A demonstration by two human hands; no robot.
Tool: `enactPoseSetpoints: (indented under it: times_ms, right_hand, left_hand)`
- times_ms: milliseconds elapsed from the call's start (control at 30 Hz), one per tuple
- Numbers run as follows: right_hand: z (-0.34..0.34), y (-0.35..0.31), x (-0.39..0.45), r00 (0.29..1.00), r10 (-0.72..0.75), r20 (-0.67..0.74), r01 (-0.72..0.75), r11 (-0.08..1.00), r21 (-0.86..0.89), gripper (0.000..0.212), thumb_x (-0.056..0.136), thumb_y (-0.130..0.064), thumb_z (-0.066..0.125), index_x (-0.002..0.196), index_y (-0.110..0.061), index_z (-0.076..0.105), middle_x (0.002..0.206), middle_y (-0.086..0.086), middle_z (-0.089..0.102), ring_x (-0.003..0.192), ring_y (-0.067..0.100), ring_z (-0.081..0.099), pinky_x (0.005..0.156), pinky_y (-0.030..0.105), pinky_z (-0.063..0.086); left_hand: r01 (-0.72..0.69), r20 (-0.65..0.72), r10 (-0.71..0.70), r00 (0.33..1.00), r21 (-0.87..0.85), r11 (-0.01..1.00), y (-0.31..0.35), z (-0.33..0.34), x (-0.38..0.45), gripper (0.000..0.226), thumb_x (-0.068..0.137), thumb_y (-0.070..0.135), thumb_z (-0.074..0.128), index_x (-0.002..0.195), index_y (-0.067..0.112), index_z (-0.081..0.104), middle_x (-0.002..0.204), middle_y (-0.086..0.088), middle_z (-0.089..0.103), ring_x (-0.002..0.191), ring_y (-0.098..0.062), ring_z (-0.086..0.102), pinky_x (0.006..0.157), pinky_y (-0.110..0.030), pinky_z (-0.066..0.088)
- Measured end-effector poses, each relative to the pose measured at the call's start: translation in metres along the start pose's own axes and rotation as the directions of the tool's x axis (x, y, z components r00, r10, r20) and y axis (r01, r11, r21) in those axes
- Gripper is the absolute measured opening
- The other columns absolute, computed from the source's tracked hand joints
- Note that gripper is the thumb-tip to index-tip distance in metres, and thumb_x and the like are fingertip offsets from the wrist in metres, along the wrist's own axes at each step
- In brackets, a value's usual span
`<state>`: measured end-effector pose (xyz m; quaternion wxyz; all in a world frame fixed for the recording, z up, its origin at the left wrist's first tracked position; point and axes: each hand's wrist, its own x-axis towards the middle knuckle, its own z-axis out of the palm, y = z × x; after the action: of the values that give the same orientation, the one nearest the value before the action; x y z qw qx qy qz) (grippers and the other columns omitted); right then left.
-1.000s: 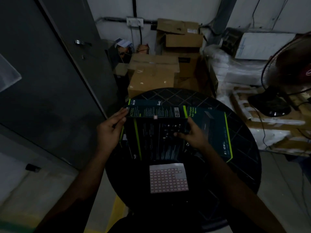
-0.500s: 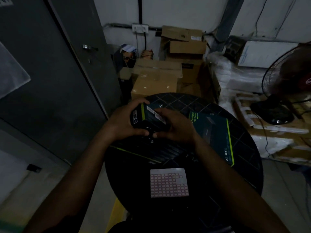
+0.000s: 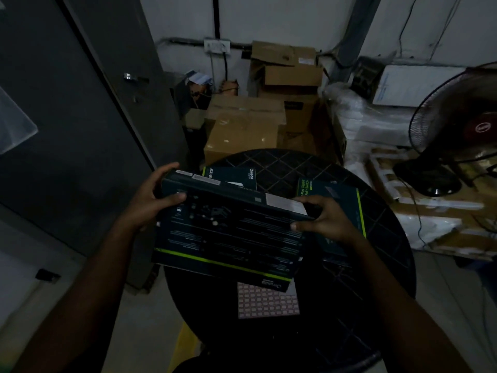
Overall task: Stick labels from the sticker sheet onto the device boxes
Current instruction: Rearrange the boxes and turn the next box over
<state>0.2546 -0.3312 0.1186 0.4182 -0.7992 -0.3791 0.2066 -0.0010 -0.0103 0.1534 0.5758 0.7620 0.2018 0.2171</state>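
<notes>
A dark device box [image 3: 228, 232] with a green stripe hangs tilted above the round black table [image 3: 376, 278]. My left hand [image 3: 153, 200] grips its left end and my right hand [image 3: 325, 219] grips its right end by a white label. Under its near edge the pink sticker sheet [image 3: 269, 301] lies flat, partly covered. A second dark box [image 3: 231, 177] lies behind it on the table. A third dark box [image 3: 338, 195] with a green edge lies to the right, partly behind my right hand.
Brown cardboard cartons [image 3: 244, 127] are stacked behind the table. A grey door [image 3: 67, 130] stands at the left. A black standing fan [image 3: 457, 135] and white wrapped packages [image 3: 357, 125] fill the right side.
The box was turned over between both hands and now faces me with its broad printed side, lifted above the sticker sheet. A box lying behind it on the table has come into view.
</notes>
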Motion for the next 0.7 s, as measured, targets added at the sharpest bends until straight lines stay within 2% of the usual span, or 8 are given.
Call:
enactPoseSetpoints:
  times_ms: [67, 133, 300, 400, 500, 567, 633, 700]
  right_hand:
    - [0.000, -0.014, -0.001, 0.996, -0.040, -0.076, 0.038, 0.999, -0.026, 0.072, 0.055, -0.041, 0.095, 0.120, -0.027, 0.070, 0.116, -0.011, 0.064, 0.109, 0.002, 0.060, 0.086, 0.017, 0.047]
    - [-0.004, -0.026, -0.001, 0.987, -0.101, -0.125, 0.090, 0.992, -0.094, 0.072, 0.053, -0.038, 0.097, 0.120, -0.029, 0.070, 0.114, -0.007, 0.063, 0.106, 0.007, 0.060, 0.084, 0.014, 0.046]
    - [-0.026, -0.061, -0.002, 0.966, -0.183, -0.182, 0.160, 0.978, -0.136, 0.082, 0.053, -0.034, 0.097, 0.128, -0.026, 0.066, 0.112, -0.001, 0.059, 0.103, 0.006, 0.059, 0.082, 0.003, 0.042]
    - [-0.040, -0.077, -0.008, 0.951, -0.281, -0.131, 0.237, 0.931, -0.279, 0.083, 0.054, -0.038, 0.096, 0.129, -0.023, 0.064, 0.108, 0.000, 0.055, 0.101, 0.010, 0.057, 0.082, 0.002, 0.039]
    - [-0.049, -0.092, -0.022, 0.930, -0.355, -0.098, 0.301, 0.885, -0.355, 0.081, 0.053, -0.036, 0.097, 0.125, -0.020, 0.064, 0.106, -0.001, 0.051, 0.099, 0.008, 0.054, 0.083, 0.004, 0.038]
    - [-0.049, -0.101, -0.033, 0.899, -0.433, -0.062, 0.367, 0.824, -0.431, 0.081, 0.055, -0.033, 0.097, 0.126, -0.017, 0.062, 0.106, -0.001, 0.048, 0.097, 0.010, 0.053, 0.084, 0.009, 0.042]
    - [-0.047, -0.107, -0.041, 0.860, -0.510, -0.037, 0.425, 0.754, -0.501, 0.076, 0.060, -0.030, 0.094, 0.127, -0.014, 0.061, 0.108, 0.000, 0.047, 0.099, 0.013, 0.053, 0.078, 0.020, 0.047]
    - [-0.042, -0.105, -0.044, 0.826, -0.564, -0.017, 0.468, 0.702, -0.536, 0.066, 0.066, -0.025, 0.086, 0.126, -0.012, 0.060, 0.111, 0.003, 0.048, 0.102, 0.018, 0.053, 0.075, 0.025, 0.046]
  left_hand:
    - [-0.004, 0.004, 0.004, 1.000, 0.113, 0.994, -0.004, -0.002, 0.004, 0.079, 0.070, 0.004, 0.083, 0.139, 0.025, 0.050, 0.124, 0.005, 0.060, 0.097, 0.007, 0.063, 0.080, -0.012, 0.053]
    - [-0.007, -0.004, 0.008, 1.000, 0.191, 0.982, -0.004, -0.003, 0.007, 0.082, 0.064, 0.009, 0.089, 0.135, 0.029, 0.054, 0.124, 0.003, 0.062, 0.101, 0.002, 0.063, 0.084, -0.016, 0.053]
    - [0.076, 0.066, -0.096, 0.993, 0.264, 0.961, 0.000, -0.010, 0.016, 0.095, 0.037, 0.045, 0.094, 0.125, 0.035, 0.060, 0.119, 0.012, 0.064, 0.105, -0.002, 0.061, 0.091, -0.026, 0.050]
    - [0.058, 0.113, -0.084, 0.990, 0.217, 0.974, -0.002, -0.012, 0.016, 0.080, 0.036, 0.045, 0.091, 0.111, 0.029, 0.067, 0.106, 0.011, 0.071, 0.098, -0.006, 0.066, 0.089, -0.032, 0.053]
    - [0.183, 0.155, -0.158, 0.975, -0.161, 0.970, -0.002, -0.011, 0.012, 0.056, 0.049, 0.056, 0.086, 0.093, 0.022, 0.076, 0.107, 0.001, 0.072, 0.098, -0.014, 0.066, 0.089, -0.037, 0.050]
    - [0.387, 0.195, -0.338, 0.921, -0.337, 0.858, -0.013, -0.008, 0.012, 0.057, 0.065, 0.070, 0.074, 0.089, 0.019, 0.078, 0.123, -0.013, 0.068, 0.101, -0.019, 0.068, 0.086, -0.036, 0.052]
    - [0.579, 0.276, -0.516, 0.811, -0.257, 0.773, -0.028, -0.001, 0.013, 0.048, 0.081, 0.057, 0.058, 0.106, 0.019, 0.074, 0.131, -0.019, 0.063, 0.100, -0.025, 0.070, 0.078, -0.041, 0.059]
    - [0.742, 0.405, -0.629, 0.664, -0.249, 0.622, -0.043, 0.010, 0.010, 0.051, 0.079, 0.050, 0.066, 0.117, 0.016, 0.072, 0.129, -0.018, 0.065, 0.104, -0.035, 0.067, 0.078, -0.053, 0.058]
